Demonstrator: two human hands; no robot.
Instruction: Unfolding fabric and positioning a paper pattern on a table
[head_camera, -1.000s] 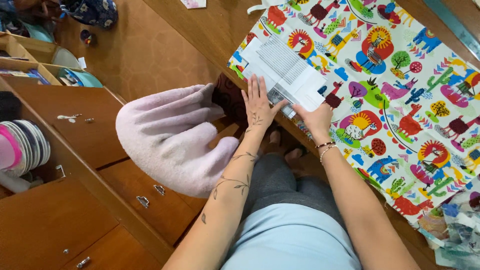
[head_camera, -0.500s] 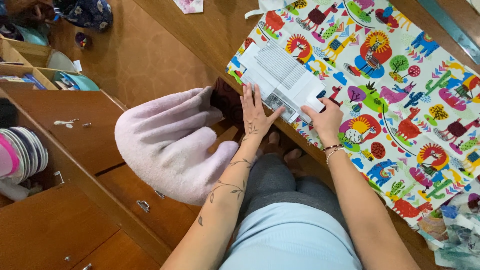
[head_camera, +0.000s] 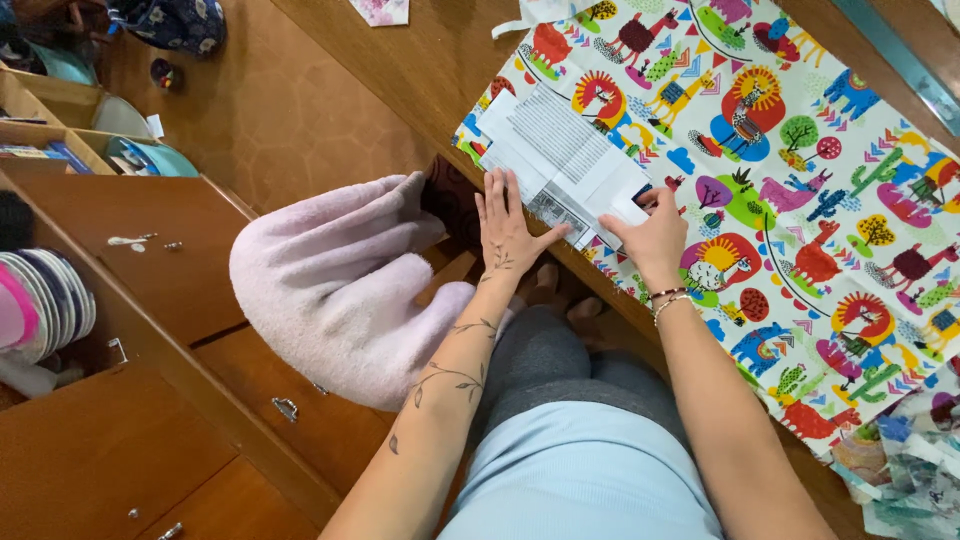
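paper sheet (head_camera: 565, 160) lay on animal-print cloth (head_camera: 800, 190) over wooden tabletop (head_camera: 420, 70), long axis slanting from upper left to lower right. left hand (head_camera: 508, 222) flat, fingers spread, released, pressing sheet's near left edge. right hand (head_camera: 655, 232) at sheet's lower right corner, fingers curled as if pinching corner; grip not clear. both hands equally near, sheet just ahead of them. pink fluffy blanket (head_camera: 335, 290) draped left of left arm. open drawer (head_camera: 45, 310) at far left held stacked plates (head_camera: 55, 300).
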